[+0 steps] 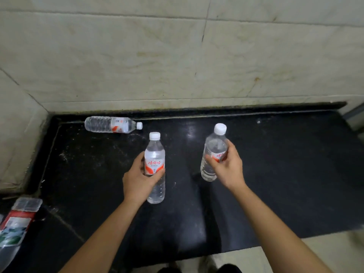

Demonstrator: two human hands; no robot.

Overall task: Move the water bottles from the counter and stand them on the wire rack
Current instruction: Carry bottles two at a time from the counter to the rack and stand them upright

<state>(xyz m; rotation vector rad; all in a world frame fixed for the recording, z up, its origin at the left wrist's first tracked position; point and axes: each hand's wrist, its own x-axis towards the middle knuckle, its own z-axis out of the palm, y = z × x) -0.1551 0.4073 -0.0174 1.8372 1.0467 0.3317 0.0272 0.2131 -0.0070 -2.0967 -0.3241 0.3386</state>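
My left hand (138,178) grips a clear water bottle (155,154) with a white cap and a red-and-white label, held upright above the black counter (285,174). A second bottle of the same kind (215,146) is in my right hand (228,166), tilted slightly with its cap up and to the right. A third bottle (110,124) lies on its side at the counter's back left, cap pointing right, apart from both hands. No wire rack is in view.
A tiled wall rises right behind the counter and along its left side. A larger bottle with a red, white and green label (13,227) lies at the lower left edge. Pale floor shows past the counter's front edge at lower right.
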